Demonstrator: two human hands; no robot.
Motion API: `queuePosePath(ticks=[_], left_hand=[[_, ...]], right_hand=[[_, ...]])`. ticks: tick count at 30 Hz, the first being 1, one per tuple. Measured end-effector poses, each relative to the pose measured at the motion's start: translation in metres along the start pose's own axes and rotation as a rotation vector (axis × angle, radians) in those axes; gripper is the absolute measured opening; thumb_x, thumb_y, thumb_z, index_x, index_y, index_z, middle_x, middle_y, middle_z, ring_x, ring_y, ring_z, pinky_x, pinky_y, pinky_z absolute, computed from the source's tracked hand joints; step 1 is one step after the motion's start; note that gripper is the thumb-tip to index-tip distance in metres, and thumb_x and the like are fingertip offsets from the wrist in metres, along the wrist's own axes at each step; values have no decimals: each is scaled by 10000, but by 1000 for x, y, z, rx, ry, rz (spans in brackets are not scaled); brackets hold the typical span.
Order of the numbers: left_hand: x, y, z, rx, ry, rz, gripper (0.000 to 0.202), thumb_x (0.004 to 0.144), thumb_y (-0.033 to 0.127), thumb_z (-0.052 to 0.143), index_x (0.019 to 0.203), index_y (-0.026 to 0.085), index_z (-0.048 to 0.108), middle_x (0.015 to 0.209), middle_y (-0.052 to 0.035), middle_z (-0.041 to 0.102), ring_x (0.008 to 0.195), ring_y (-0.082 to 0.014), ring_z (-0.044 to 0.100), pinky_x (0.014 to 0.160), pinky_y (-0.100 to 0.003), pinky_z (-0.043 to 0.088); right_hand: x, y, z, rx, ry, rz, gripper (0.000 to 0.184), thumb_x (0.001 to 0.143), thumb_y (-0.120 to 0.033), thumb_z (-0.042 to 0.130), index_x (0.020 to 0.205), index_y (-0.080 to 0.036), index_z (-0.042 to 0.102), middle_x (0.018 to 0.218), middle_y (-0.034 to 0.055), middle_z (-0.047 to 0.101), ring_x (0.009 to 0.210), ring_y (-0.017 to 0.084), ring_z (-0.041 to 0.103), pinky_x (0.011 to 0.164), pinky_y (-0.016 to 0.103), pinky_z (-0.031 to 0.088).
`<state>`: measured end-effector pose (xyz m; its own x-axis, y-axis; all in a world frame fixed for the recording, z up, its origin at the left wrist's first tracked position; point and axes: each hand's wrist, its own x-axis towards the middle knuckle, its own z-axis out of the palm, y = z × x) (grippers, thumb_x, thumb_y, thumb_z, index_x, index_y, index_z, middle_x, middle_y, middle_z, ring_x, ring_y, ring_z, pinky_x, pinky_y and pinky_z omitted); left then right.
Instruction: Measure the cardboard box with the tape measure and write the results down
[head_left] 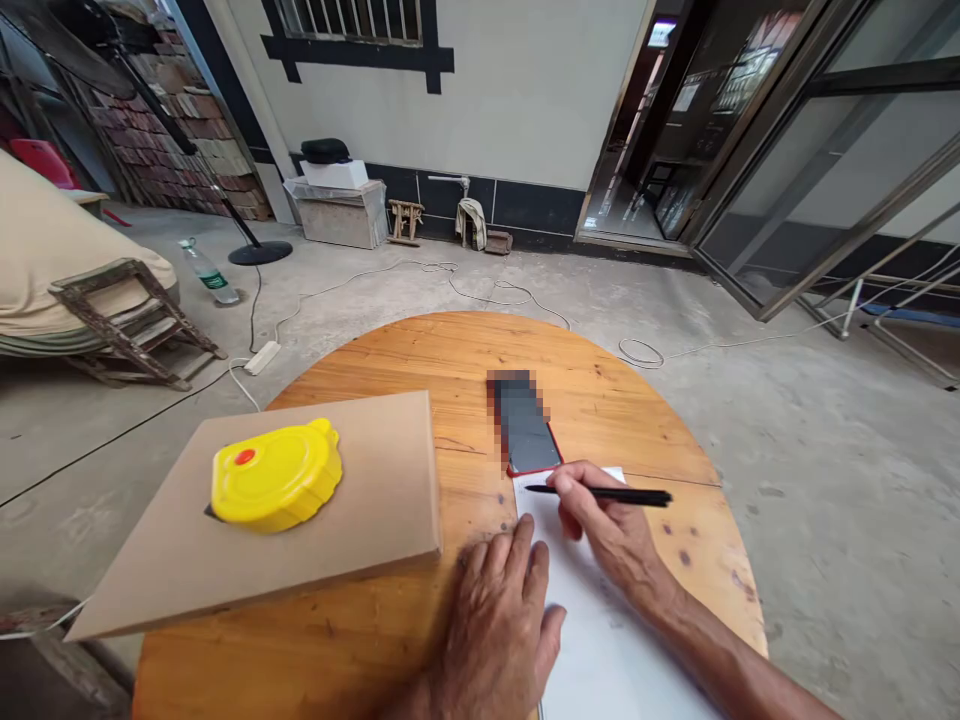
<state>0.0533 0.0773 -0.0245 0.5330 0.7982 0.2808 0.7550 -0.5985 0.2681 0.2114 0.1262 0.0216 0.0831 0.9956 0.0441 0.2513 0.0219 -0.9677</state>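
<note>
My right hand (611,530) pinches a black pen (630,494), its tip pointing left over the top of a white sheet of paper (592,620). Faint marks show near the tip; whether it touches the paper I cannot tell. Flat across the paper's left edge and the wood lies my left hand (499,615), fingers stretched out, holding nothing. Just beyond the paper's top edge is a phone (529,430) with a dark screen and red edge, partly pixelated. To the left, a yellow tape measure (277,475) with a red button rests on a flat cardboard box (375,500).
All this is on a round wooden table (420,350). A low wooden chair (135,320), a plastic bottle (210,275), a fan stand (259,252) and a power strip (262,358) are on the floor at left. Cables cross the concrete behind the table. A glass door (817,170) stands at right.
</note>
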Motion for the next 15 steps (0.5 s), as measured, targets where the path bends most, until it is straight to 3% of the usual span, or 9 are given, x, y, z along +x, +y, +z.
queuePosePath(ticks=[4, 7, 10, 15], left_hand=[[0, -2, 2, -4, 7, 3, 390, 863, 326, 610, 1215, 159, 591, 1392, -112, 544, 1120, -300, 563, 910, -460, 471], [-1, -3, 4, 0, 44, 16, 371, 863, 309, 605, 1200, 154, 601, 1380, -116, 556, 1089, -302, 575, 870, -456, 481], [-2, -4, 5, 3, 72, 28, 358, 867, 286, 593, 1200, 156, 605, 1372, -115, 564, 1078, -303, 578, 858, -454, 482], [0, -1, 3, 4, 73, 16, 360, 846, 279, 611, 1186, 159, 614, 1361, -109, 574, 1053, -303, 579, 856, -466, 483]], right_hand=[[-7, -4, -30, 113, 234, -123, 208, 901, -403, 606, 852, -211, 668, 523, -44, 521, 474, 121, 469, 493, 263, 372], [-17, 0, -48, 184, 323, -113, 114, 897, -342, 637, 873, -232, 657, 548, -52, 533, 511, 116, 486, 524, 258, 362], [-25, 9, -46, 212, 265, -73, 128, 923, -337, 600, 881, -231, 657, 571, -48, 546, 539, 113, 501, 554, 257, 378], [-19, 12, -19, 171, 29, -20, 209, 938, -389, 551, 952, -212, 662, 599, -18, 616, 552, 132, 539, 538, 257, 427]])
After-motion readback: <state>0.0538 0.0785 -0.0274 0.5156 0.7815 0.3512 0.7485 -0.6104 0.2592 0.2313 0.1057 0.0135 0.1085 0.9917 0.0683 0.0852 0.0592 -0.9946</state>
